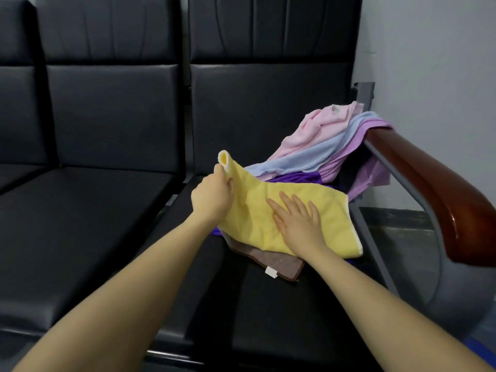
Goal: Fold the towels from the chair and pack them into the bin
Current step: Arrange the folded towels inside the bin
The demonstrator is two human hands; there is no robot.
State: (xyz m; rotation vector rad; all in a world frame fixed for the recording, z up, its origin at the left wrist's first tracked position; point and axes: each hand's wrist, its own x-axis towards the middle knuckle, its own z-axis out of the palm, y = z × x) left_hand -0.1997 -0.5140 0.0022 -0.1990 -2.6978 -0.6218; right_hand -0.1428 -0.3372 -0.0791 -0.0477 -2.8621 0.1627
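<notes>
Head view, one frame. Yellow towel lies on the black chair seat, over a brown towel and a dark purple one.

Left hand pinches the yellow towel's corner at about 10 o'clock from the cloth's centre, lifted. Right hand lies flat on the towel's middle, fingers straight and spread, pressing it down.

Pile at 1 o'clock: pink towel, pale blue towel and lilac towel, draped unfolded toward the wooden armrest.

Progress, judged: early. The yellow towel's fold is under way; at least five more remain unfolded. Bin not in view; nothing visibly packed.
</notes>
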